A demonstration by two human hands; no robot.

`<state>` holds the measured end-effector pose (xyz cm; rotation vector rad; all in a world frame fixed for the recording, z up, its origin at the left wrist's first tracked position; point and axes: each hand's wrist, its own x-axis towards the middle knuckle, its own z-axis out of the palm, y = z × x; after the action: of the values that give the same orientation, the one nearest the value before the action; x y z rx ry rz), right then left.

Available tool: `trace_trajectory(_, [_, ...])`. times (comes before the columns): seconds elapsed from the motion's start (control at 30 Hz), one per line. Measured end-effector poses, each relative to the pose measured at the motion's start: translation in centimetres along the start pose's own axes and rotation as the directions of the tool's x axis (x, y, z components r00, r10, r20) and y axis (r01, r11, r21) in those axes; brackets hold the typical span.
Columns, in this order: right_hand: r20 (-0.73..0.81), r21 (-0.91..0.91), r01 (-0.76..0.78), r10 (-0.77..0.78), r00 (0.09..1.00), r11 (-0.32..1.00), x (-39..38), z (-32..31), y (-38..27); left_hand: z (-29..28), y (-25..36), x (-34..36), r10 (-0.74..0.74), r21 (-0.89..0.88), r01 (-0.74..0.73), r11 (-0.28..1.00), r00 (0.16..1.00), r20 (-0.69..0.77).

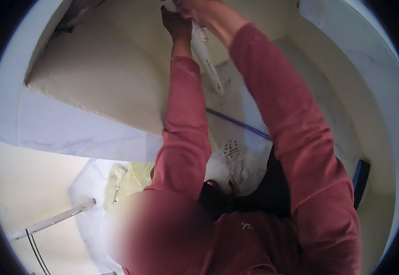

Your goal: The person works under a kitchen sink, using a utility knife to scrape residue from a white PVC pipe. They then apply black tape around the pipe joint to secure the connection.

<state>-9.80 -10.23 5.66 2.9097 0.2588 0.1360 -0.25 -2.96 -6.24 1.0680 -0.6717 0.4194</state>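
Both arms, in red sleeves, reach up to the top of the view. My left hand (176, 20) is closed at the upper end of a white plastic pipe (206, 59), which slants down toward the marble floor. My right hand (195, 11), a little blurred, is curled beside and over the left one at the same white piece (168, 4); exactly what its fingers grip is hidden. A short pale cylinder (203, 34) shows beside the pipe below my right hand.
A long blue-purple rod (234, 121) lies across the dusty marble floor (243, 165). Marble-edged ledges (80, 123) frame the cramped space. A yellowish sheet (131, 178) lies at lower left, near a wall-mounted white tube (53, 220) with dark cables. A black-and-blue strip (361, 178) stands at the right.
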Motion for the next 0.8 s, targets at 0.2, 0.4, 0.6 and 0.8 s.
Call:
trace_trajectory(0.2, [-0.276,0.026,-0.032,0.038,0.96,0.999,-1.5,4.4,-1.1,-1.8,-0.5,1.0,0.072,0.26,-0.086,0.962,0.995,0.063])
trace_trajectory(0.4, [-0.103,-0.067,-0.142,0.135,0.986,0.988,0.7,1.1,-1.9,-2.0,0.5,0.5,-0.108,0.171,0.101,0.98,0.994,0.032])
trace_trajectory(0.6, [-0.489,-0.214,0.023,-0.127,0.863,0.977,0.2,10.2,3.4,0.0,0.0,0.8,-0.06,0.469,0.025,0.883,0.996,0.06])
trace_trajectory(0.8, [-0.14,0.25,-0.25,0.291,0.947,0.935,0.9,3.9,1.9,2.5,1.5,-0.6,-0.12,0.186,0.113,0.976,0.992,0.032])
